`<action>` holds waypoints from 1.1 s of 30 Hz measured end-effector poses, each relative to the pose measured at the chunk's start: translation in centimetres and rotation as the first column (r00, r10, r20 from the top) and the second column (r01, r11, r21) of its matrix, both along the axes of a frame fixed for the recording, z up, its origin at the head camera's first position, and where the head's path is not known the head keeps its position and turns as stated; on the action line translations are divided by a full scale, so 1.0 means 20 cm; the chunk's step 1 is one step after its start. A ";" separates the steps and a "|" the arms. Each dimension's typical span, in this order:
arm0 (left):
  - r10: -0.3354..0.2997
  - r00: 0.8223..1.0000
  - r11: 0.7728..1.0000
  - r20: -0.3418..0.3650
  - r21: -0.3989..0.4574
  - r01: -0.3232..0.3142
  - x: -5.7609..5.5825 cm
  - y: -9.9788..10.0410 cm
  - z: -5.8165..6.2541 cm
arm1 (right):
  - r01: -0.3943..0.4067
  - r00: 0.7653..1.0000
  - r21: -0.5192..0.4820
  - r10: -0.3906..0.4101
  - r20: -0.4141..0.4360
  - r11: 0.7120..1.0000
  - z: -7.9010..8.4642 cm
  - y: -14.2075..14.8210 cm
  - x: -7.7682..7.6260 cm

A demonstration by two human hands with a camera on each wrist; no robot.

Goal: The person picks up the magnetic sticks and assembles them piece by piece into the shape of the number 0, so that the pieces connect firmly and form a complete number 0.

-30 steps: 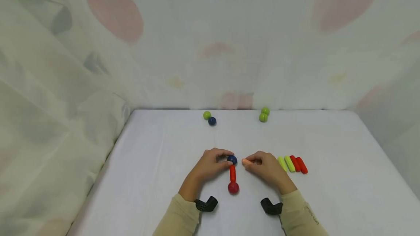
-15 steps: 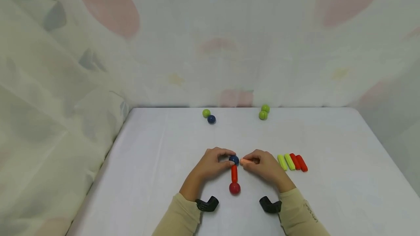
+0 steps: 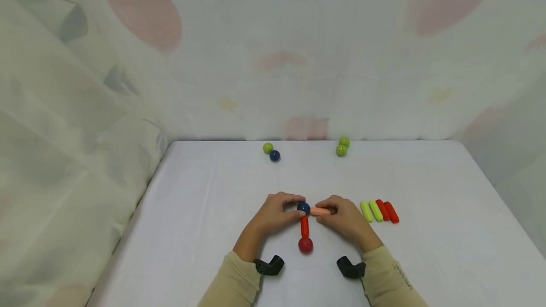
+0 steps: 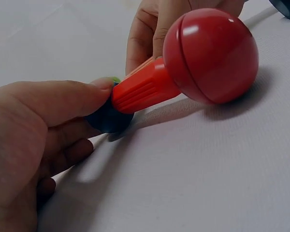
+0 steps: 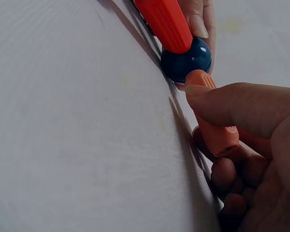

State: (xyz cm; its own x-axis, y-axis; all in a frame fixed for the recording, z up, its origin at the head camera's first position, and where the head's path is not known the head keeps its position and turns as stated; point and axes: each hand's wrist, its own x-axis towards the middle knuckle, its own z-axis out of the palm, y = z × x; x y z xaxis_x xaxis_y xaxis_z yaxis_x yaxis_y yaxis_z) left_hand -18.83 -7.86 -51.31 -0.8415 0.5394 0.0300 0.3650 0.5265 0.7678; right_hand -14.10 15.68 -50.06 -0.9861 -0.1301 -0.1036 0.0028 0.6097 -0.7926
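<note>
My left hand [image 3: 277,213] pinches a dark blue ball [image 3: 304,208] between thumb and fingers. A ribbed red rod [image 4: 145,87] joins this ball to a larger glossy red ball [image 3: 305,245], which lies nearer to me. From the right, my right hand [image 3: 346,218] pinches a light orange ribbed rod [image 5: 210,113] between thumb and fingers. One end of the orange rod meets the blue ball in the right wrist view; a hollow shows in its other end. The left fingers behind the blue ball are partly hidden.
Two lime rods [image 3: 371,211] and two red rods [image 3: 387,211] lie side by side right of my right hand. Toward the table's back edge sit a green ball [image 3: 268,148] with a blue ball [image 3: 275,155], and two green balls [image 3: 341,150] further right.
The orange rod has moved left up to the blue ball. More of its length now shows past my right fingertips. My left hand keeps its pinch on the blue ball.
</note>
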 end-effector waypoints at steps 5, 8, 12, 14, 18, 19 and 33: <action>0.012 1.000 1.000 -0.001 -0.019 -0.012 0.01 0.00 0.01 | -0.020 0.999 0.003 0.020 -0.031 1.000 -0.01 0.01 0.00; 0.019 1.000 1.000 0.006 -0.022 -0.019 0.01 0.01 0.01 | -0.025 0.999 -0.002 0.025 -0.039 1.000 -0.01 0.01 0.00; 0.032 0.999 0.999 0.006 -0.022 -0.031 0.01 0.01 0.02 | -0.022 0.999 -0.003 0.022 -0.045 1.000 -0.01 0.01 0.00; 0.015 1.000 1.000 -0.018 -0.023 -0.015 0.01 0.01 0.02 | -0.023 0.999 -0.001 0.023 -0.040 1.000 -0.01 0.01 0.00; -0.038 0.996 0.999 -0.081 -0.021 0.036 0.01 0.01 0.01 | -0.026 0.999 -0.005 0.026 -0.043 1.000 -0.01 0.01 0.00; -0.046 0.994 0.999 -0.095 -0.022 0.044 0.00 0.01 0.01 | -0.023 0.999 -0.011 0.023 -0.048 1.000 -0.01 0.01 0.00; 0.051 0.990 0.996 -0.131 -0.068 -0.060 0.04 0.05 -0.01 | -0.004 0.998 -0.034 0.002 -0.062 0.999 -0.03 0.00 0.01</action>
